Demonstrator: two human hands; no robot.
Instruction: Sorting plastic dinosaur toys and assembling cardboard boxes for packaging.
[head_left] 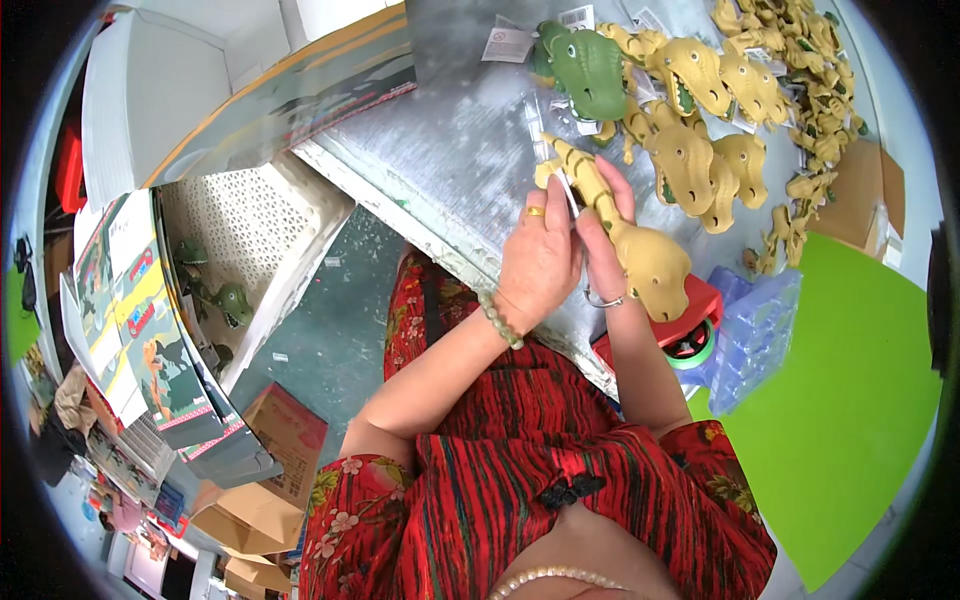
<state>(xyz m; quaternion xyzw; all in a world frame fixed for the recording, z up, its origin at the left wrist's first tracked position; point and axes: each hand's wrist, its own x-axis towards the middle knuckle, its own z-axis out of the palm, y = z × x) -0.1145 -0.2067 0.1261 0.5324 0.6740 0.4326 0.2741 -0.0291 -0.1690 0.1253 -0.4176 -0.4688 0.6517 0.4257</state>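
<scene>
Between my two hands is a yellow toy dinosaur (pixel 652 262) with dark stripes along its back. Its big head points down to the right, over my right wrist, and its tail end reaches up to the left. My right hand (pixel 607 235) is closed round its body from the right. From the left, my left hand (pixel 538 258) is closed against the toy's leg side, with a white tag (pixel 571 192) edge-on between the hands. My left fingertips are partly hidden. Farther up the table stand a green toy dinosaur (pixel 590 78) and several yellow toy dinosaurs (pixel 683 165), some with white tags.
A pile of yellow dinosaurs (pixel 815 90) lies at the far right, beside a cardboard box (pixel 868 195). Near my right forearm are a red tape dispenser (pixel 690 325) and clear blue plastic packaging (pixel 760 335). At left stand a white crate (pixel 290 225), printed cartons (pixel 140 310) and an open box (pixel 290 110).
</scene>
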